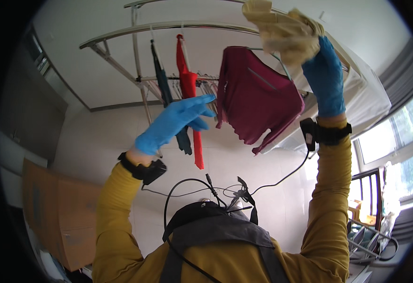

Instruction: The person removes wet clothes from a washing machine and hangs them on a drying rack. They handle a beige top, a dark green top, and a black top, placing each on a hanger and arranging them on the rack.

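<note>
My right hand, in a blue glove, is raised at the upper right and grips a beige garment, which is blurred and overlaps the rack's upper rail. My left hand, gloved in blue too, is held out with fingers apart and nothing in it. Between the hands a maroon long-sleeved top hangs on a hanger. Beyond my left hand hang a red garment and a dark green one, both narrow from this side. They hang from the metal clothes rack.
Several hangers hang on a lower rail. Translucent plastic sheeting covers something at the right, near the windows. A cardboard box stands at the lower left. Black cables loop in front of my body, over the tiled floor.
</note>
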Demonstrator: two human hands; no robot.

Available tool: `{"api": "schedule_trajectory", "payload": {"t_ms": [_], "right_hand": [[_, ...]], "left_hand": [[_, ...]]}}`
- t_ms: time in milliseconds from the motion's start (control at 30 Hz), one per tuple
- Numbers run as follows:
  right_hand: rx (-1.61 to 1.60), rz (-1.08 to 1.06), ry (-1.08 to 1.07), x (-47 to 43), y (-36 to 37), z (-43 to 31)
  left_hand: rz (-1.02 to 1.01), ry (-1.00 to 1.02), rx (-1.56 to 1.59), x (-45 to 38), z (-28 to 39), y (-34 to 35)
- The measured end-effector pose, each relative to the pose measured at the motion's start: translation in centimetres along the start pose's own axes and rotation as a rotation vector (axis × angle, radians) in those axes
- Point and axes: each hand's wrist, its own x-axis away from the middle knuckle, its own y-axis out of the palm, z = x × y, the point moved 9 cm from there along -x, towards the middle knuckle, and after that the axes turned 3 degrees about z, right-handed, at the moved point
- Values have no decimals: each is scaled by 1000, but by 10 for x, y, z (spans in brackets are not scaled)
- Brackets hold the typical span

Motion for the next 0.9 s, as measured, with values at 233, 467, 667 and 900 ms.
{"api": "schedule_trajectory", "payload": {"t_ms": [233, 467, 667, 900], "right_hand": [[550, -19, 575, 143, -8, -11], [1355, -353, 766, 243, -42, -22], [981, 333, 757, 256, -102, -70], [602, 555, 747, 282, -151, -73]], "left_hand": [[-398, -114, 975, -77, 10, 147], [-296, -136, 820, -106, 7, 198], [-428, -142, 712, -104, 24, 256], [-315, -145, 600, -113, 22, 296]]}}
